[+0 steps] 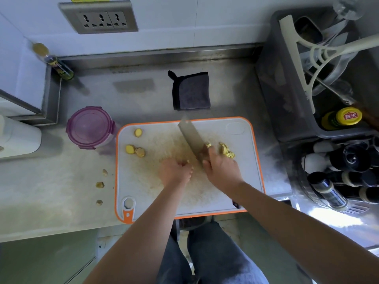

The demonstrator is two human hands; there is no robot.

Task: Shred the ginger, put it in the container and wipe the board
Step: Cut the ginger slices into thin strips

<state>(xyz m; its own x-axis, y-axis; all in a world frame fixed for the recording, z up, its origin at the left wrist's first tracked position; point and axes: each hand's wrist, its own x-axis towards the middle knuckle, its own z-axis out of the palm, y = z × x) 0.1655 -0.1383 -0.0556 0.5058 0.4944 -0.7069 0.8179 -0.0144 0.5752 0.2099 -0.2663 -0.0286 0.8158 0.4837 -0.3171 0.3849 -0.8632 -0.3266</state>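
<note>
Nearest to the camera are the two bare forearms, which reach over the legs in jeans to the cutting board (235, 181). The left hand (176, 171) has its fingers curled down on a small piece of ginger (188, 161) near the middle of the board and pins it there; most of the piece is hidden under the fingers. The right hand (222, 167) is closed round the handle of the knife (190, 138), whose blade stands just beside the left fingertips.

I judge the shredding to be about half done. A pile of shreds (226, 150) lies right of the blade, and three slices (140, 152) wait near the left edge. Because the piece is so small, the fingertips should stay tucked back, with the knuckles guiding the flat of the blade, and each cut should be thin and straight down.

The container (90, 127) stands just left of the board with its lid on. The folded cloth (191, 91) lies behind the board. A few scraps (99, 184) lie on the counter (61, 191).
</note>
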